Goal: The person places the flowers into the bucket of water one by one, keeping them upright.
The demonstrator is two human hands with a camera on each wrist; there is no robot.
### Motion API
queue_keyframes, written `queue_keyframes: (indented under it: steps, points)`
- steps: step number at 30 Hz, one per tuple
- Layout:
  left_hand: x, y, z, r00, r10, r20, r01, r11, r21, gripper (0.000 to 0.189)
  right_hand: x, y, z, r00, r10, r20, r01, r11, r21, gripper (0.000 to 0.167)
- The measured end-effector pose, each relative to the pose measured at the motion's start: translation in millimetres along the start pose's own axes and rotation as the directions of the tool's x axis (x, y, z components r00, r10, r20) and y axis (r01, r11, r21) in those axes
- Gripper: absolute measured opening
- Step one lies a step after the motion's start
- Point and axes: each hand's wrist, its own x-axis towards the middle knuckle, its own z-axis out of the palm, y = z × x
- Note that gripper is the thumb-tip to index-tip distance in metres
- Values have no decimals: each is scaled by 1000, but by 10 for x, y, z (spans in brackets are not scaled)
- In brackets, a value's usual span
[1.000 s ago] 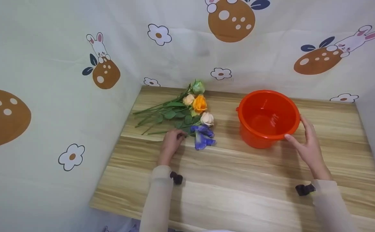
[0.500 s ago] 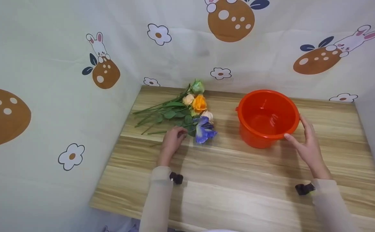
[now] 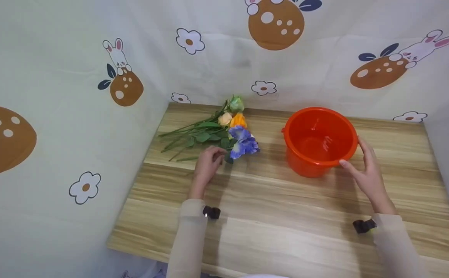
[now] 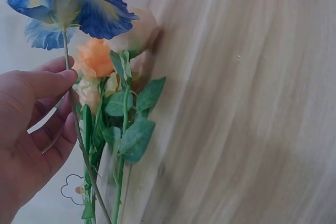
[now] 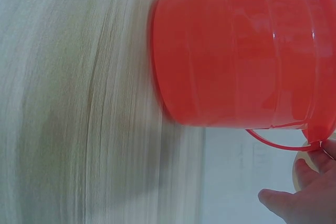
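Between thumb and forefinger my left hand [image 3: 207, 166] pinches the thin stem of a blue-purple artificial iris [image 4: 71, 3]. The iris bloom is raised above the other flowers and partly covers them in the head view. Behind it lie an orange rose [image 3: 238, 120], a peach rose [image 3: 225, 119] and a green rose [image 3: 236, 104], with leafy stems pointing left. My right hand [image 3: 369, 177], fingers and thumb spread, is at the right side of a red bucket [image 3: 309, 170]. Its fingers touch the bucket near the handle's end; the thumb stands apart in the right wrist view.
The bucket stands upright on a wooden tabletop [image 3: 278, 216], and nothing shows inside it. A printed cloth [image 3: 224, 65] hangs along the back and left of the table. Each wrist carries a small black camera [image 3: 211, 212].
The iris has come up off the table and swung toward the back, over the pale rose and other blooms. My left hand has shifted slightly. The right hand and bucket have stayed put.
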Motion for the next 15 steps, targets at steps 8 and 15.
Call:
queue_keyframes:
  steps: [8,15]
  points:
    - [16,97,-38,998,14,-66,-21,995,-100,14,-6,16,-5,1000,-16,-6,16,1000,-4,85]
    - [25,172,-58,986,44,-162,-67,988,-139,13,5,31,-1,1000,-15,-7,15,1000,-3,86]
